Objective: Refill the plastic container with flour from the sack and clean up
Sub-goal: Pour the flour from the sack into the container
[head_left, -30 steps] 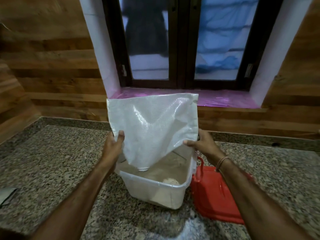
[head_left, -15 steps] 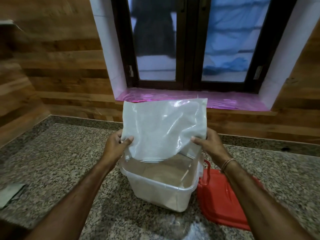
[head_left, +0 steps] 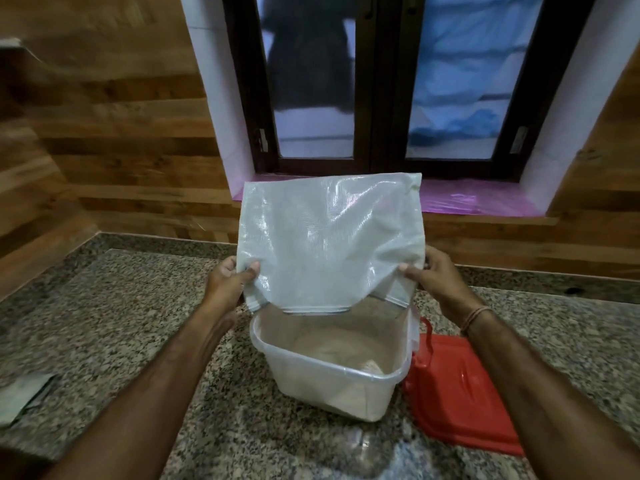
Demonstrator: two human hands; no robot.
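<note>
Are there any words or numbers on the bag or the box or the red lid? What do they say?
None can be read.
Sack, held in the left hand and right hand: plain white weave, no print showing.
Plastic container: no label visible.
Red lid: no writing visible.
Paper scrap on the counter: too blurred to tell.
</note>
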